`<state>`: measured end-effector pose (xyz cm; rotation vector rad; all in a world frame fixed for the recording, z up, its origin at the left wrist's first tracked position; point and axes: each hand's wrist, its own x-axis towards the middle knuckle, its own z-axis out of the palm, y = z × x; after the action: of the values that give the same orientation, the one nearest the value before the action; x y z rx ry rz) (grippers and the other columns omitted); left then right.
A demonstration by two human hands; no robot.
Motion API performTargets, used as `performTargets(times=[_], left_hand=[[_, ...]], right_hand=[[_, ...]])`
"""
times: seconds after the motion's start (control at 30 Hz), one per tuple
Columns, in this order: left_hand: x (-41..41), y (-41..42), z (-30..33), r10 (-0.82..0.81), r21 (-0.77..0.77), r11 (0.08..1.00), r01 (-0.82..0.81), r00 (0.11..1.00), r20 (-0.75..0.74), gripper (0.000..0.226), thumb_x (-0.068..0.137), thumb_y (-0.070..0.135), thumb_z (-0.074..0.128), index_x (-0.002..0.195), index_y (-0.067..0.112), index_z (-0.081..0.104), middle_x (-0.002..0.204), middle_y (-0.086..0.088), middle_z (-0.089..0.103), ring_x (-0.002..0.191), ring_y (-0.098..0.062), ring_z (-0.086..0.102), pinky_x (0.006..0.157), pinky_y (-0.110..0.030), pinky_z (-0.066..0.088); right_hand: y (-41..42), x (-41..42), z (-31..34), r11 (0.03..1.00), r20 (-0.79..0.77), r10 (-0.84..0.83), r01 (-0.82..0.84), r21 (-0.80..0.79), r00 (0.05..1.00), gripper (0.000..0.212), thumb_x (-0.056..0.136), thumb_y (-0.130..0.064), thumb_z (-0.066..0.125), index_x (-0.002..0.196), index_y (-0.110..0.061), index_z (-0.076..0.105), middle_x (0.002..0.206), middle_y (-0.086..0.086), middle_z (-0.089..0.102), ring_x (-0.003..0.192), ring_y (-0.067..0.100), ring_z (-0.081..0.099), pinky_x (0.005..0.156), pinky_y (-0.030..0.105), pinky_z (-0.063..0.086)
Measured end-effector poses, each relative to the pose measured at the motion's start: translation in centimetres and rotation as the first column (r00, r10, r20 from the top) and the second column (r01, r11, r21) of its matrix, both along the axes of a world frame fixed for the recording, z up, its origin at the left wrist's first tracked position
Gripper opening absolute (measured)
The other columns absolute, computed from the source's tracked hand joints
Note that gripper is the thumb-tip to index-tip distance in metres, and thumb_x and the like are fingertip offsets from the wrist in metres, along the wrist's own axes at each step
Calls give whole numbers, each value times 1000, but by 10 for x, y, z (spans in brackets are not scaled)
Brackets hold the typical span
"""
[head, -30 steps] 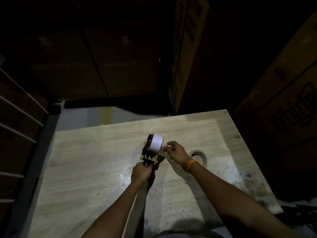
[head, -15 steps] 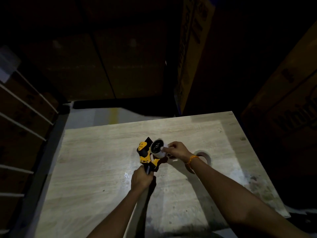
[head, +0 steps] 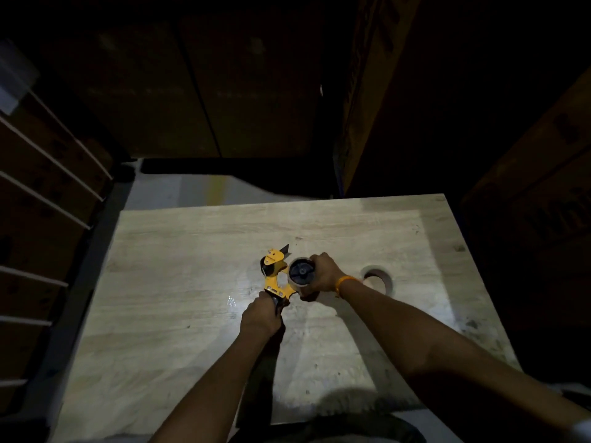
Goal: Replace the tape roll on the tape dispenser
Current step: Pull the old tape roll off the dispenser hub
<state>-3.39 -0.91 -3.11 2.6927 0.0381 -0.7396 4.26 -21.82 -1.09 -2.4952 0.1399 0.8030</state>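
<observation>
The tape dispenser, yellow with a black hub, sits just right of centre in the frame, held above the pale wooden worktop. On its hub is the tape roll, its round face turned up toward the camera. The right hand is wrapped around the roll from the right side, fingers closed on its rim; judging by that grip, it is either seating the roll on the hub or pulling it off, and which one cannot be told here. The left hand is clamped on the dispenser's handle below, probably to steady the tool against the push or pull at the hub. An orange band circles the right wrist.

A second roll lies flat on the worktop just right of the right hand, within easy reach, likely the spare or the spent one. So: one dispenser, two rolls, two hands. Beyond the worktop's edges the upper frame is dark, with large cardboard boxes at the right.
</observation>
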Motion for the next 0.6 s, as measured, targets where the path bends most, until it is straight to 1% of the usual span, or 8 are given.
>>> performTargets(times=[0.07,0.17,0.27,0.33,0.43,0.53,0.6], left_hand=[[0,-1,0,-7,20,1000,7,1000,-17,44,91,35,62,124,7,53,115,-15,66,105,-36,67,84,-44,57],[1,-2,-1,12,38,999,-11,999,-38,48,92,33,63,129,6,50,120,-15,65,111,-37,66,88,-44,54],[2,-1,-5,40,48,998,-38,998,-39,49,93,35,64,130,7,48,120,-14,66,110,-36,67,89,-44,55],[4,-1,-6,55,60,997,-52,997,-49,49,93,36,64,130,8,46,120,-13,68,109,-36,68,89,-44,55],[7,-3,-4,93,81,993,-86,992,-84,54,94,32,65,136,6,42,125,-13,67,115,-35,67,93,-43,54],[8,-5,-7,157,67,986,-151,983,-100,54,93,31,64,137,8,42,124,-14,68,112,-36,68,93,-45,55],[8,-6,-10,192,52,981,-187,976,-100,54,92,31,62,137,8,41,124,-15,68,111,-37,68,92,-45,55]], right_hand=[[5,-1,6,999,5,31,-31,-20,1000,90,46,-52,96,120,-15,58,118,10,51,102,33,57,88,42,59],[11,-4,15,997,36,62,-61,-44,997,90,49,-46,97,123,-14,55,120,12,48,105,33,53,90,45,58],[13,-5,20,993,62,106,-102,-59,992,89,53,-43,97,124,-12,54,121,14,51,107,35,55,89,44,57],[13,-3,25,989,69,137,-133,-63,988,90,49,-40,100,123,-10,59,119,14,55,105,34,57,86,43,57],[14,1,32,980,73,186,-179,-91,980,89,41,-44,101,115,-9,66,110,10,63,98,32,63,81,43,60],[13,0,34,981,108,182,-173,-86,977,89,34,-45,101,111,-11,70,105,7,67,91,29,65,75,38,59],[12,-2,36,986,146,160,-152,-63,976,84,35,-42,101,107,-11,72,102,7,69,85,25,62,71,33,55]])
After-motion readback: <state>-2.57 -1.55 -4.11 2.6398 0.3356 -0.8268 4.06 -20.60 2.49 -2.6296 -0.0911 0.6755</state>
